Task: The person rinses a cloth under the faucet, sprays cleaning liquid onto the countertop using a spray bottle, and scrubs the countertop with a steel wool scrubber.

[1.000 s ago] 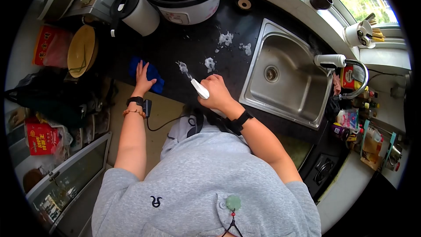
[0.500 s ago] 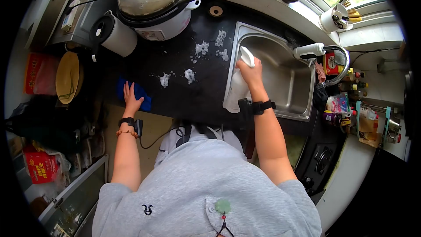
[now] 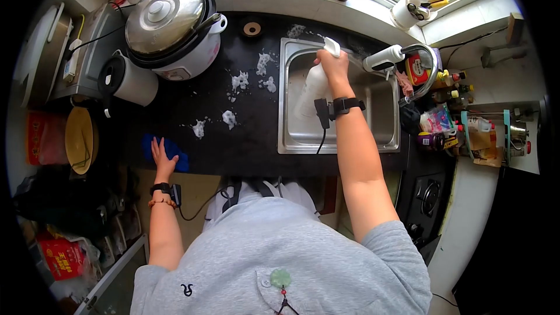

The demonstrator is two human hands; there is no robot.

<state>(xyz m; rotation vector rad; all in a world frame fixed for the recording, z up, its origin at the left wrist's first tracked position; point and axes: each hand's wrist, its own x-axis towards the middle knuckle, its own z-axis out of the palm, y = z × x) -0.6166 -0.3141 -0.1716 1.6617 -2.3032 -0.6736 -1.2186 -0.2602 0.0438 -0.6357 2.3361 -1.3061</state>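
My right hand (image 3: 334,70) is wrapped round the neck of a white spray bottle (image 3: 313,90), held above the steel sink (image 3: 282,111) with its spray head (image 3: 332,47) pointing toward the back left. White foam (image 3: 239,81) lies in several patches on the black counter, and a thinner patch (image 3: 296,31) sits behind the sink's back left corner. Near the counter's front left edge, my left hand (image 3: 164,159) rests on a blue cloth (image 3: 177,154), fingers spread and flat. Part of the cloth is hidden under the hand.
A rice cooker (image 3: 175,70) and a grey kettle (image 3: 137,84) stand at the back left. The faucet (image 3: 385,58) reaches over the sink from the right. A round brown object (image 3: 251,29) lies near the wall. Jars and a utensil holder (image 3: 408,11) line the windowsill.
My right hand has moved the spray bottle toward the back of the sink, and foam now shows behind the sink corner. My left hand stays on the cloth. The camera view has shifted.
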